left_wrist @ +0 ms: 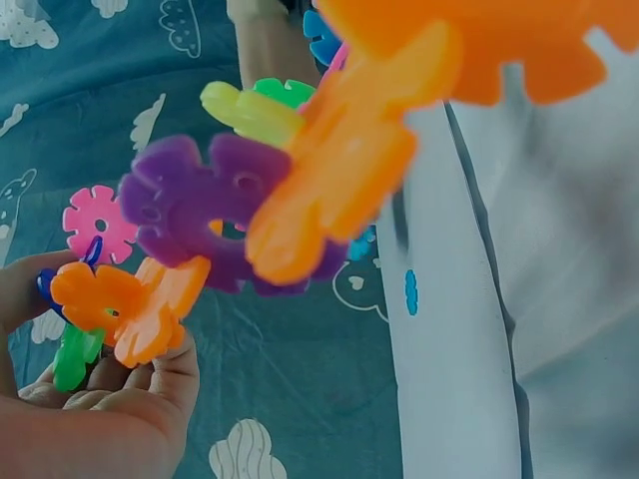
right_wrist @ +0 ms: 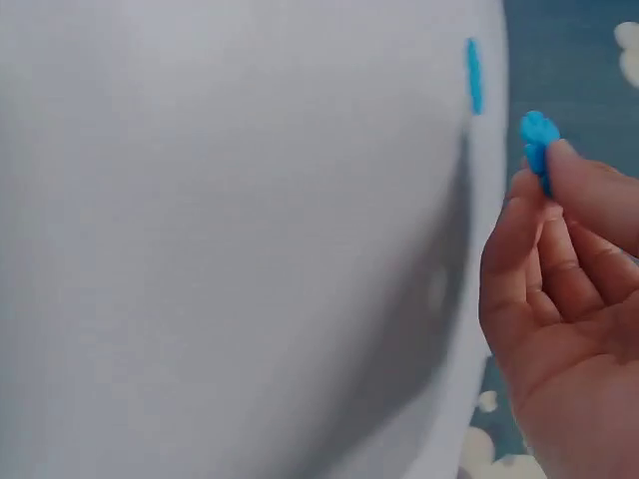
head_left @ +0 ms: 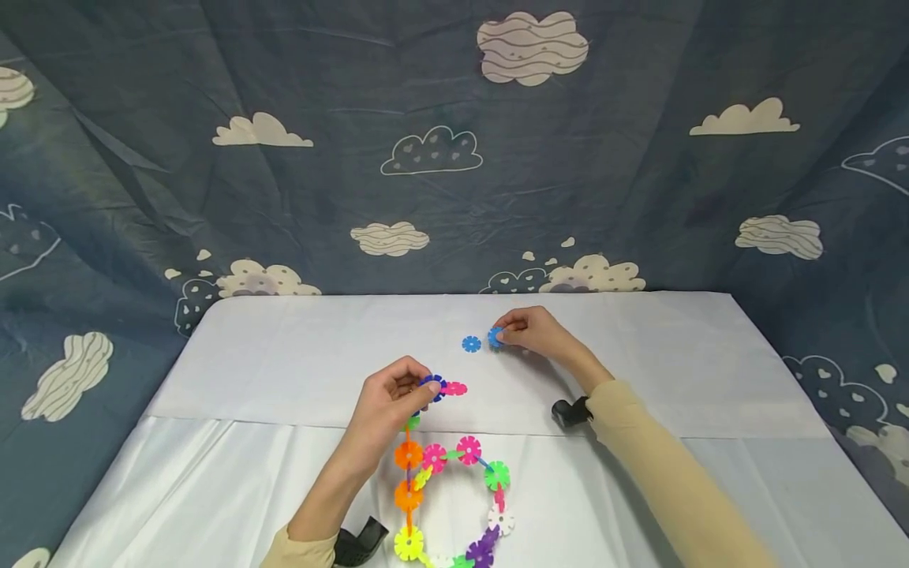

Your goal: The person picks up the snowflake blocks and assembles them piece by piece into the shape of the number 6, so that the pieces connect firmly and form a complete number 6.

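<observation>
My left hand (head_left: 390, 398) pinches a dark blue notched flower disc (head_left: 433, 387) near one end of a chain of linked plastic discs. A pink disc (head_left: 455, 388) juts right from the blue one. Below the hand hang orange discs (head_left: 408, 455), and the rest of the chain curves round through yellow, purple, white, green and pink pieces. In the left wrist view a purple disc (left_wrist: 205, 205) fills the middle, close to the camera. My right hand (head_left: 536, 331) pinches a light blue disc (right_wrist: 539, 140) between thumb and fingers, just above the table.
A second light blue disc (head_left: 471, 344) lies flat on the white tablecloth (head_left: 284, 355), left of the right hand. Behind the table hangs a dark cloth (head_left: 440, 205) with cloud prints. Black wrist mounts (head_left: 570, 412) sit at both wrists.
</observation>
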Action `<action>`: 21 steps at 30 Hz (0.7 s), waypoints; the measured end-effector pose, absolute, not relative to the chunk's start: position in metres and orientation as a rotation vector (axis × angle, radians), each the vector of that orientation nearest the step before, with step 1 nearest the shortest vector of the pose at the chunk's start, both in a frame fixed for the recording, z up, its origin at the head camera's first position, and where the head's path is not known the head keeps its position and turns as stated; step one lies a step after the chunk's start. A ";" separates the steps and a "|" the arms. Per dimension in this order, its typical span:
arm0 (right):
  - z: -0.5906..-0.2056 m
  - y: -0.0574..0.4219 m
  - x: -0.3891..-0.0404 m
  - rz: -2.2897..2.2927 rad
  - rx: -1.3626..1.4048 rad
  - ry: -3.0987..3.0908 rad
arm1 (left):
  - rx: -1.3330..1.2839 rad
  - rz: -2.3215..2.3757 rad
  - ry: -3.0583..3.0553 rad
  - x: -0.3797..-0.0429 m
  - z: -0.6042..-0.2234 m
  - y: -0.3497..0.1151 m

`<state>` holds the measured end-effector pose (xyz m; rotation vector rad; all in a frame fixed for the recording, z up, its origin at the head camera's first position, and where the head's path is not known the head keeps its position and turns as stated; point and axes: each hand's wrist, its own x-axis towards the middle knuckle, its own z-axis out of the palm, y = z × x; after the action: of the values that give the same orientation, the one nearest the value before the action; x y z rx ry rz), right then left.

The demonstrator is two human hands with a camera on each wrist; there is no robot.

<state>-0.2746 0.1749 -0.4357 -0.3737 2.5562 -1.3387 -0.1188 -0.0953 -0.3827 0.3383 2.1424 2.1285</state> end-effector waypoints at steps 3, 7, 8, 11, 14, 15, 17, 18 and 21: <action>-0.425 0.179 -0.254 -1.481 -0.373 2.473 | 0.376 2.137 2.140 -0.118 -0.382 -0.095; -0.408 0.175 -0.225 -1.641 -0.485 2.363 | 0.444 2.139 2.132 -0.117 -0.381 -0.094; -0.404 0.173 -0.216 -1.668 -0.508 2.342 | 0.459 2.136 2.130 -0.116 -0.381 -0.093; -0.395 0.165 -0.190 -1.737 -0.557 2.307 | 0.498 2.122 2.128 -0.115 -0.380 -0.092; -0.388 0.158 -0.164 -1.796 -0.588 2.327 | 0.526 2.119 2.129 -0.113 -0.379 -0.091; -0.386 0.156 -0.157 -1.817 -0.599 2.340 | 0.536 2.119 2.133 -0.112 -0.378 -0.091; -0.382 0.153 -0.144 -1.865 -0.621 2.361 | 0.553 2.118 2.140 -0.111 -0.377 -0.090; -0.381 0.152 -0.138 -1.892 -0.628 2.368 | 0.560 2.115 2.146 -0.111 -0.376 -0.090; -0.378 0.148 -0.124 -1.961 -0.648 2.387 | 0.574 2.098 2.165 -0.109 -0.375 -0.089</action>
<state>-0.1239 0.1483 -0.3777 -0.6485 2.3870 -1.9609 -0.1094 -0.0885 -0.3750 0.5738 2.1648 2.0983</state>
